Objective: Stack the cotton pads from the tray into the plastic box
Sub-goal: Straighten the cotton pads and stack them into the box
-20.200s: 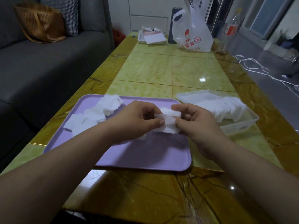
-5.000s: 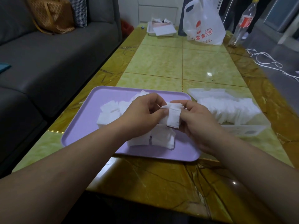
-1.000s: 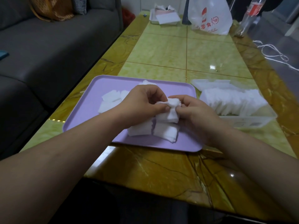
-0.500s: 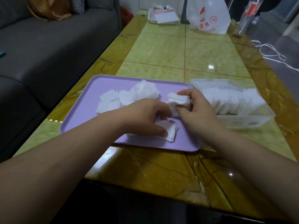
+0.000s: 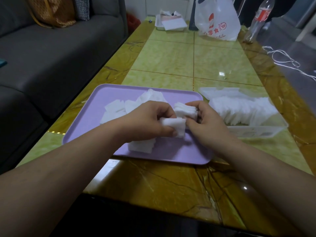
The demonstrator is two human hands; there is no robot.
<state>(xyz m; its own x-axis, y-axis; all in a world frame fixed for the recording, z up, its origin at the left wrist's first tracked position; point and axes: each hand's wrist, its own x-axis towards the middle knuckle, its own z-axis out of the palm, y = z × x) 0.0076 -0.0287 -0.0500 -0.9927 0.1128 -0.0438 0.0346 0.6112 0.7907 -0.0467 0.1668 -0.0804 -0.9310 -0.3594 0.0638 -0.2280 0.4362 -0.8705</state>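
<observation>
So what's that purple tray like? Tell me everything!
The pale purple rectangular tray looks like smooth plastic, with rounded corners and a low raised rim. It lies flat near the front edge of the glossy yellow-green table, just left of the clear plastic box. White square cotton pads lie on it, a loose heap at the back and a small pile nearer. Above it the left hand pinches a small pad bundle and the right hand holds a thicker pad stack.

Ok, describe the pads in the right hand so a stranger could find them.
Start at the purple tray. Above its right side, the right hand grips a small stack of pads. Unlike the loose pads lying on the tray, it is squared up and held up.
</observation>
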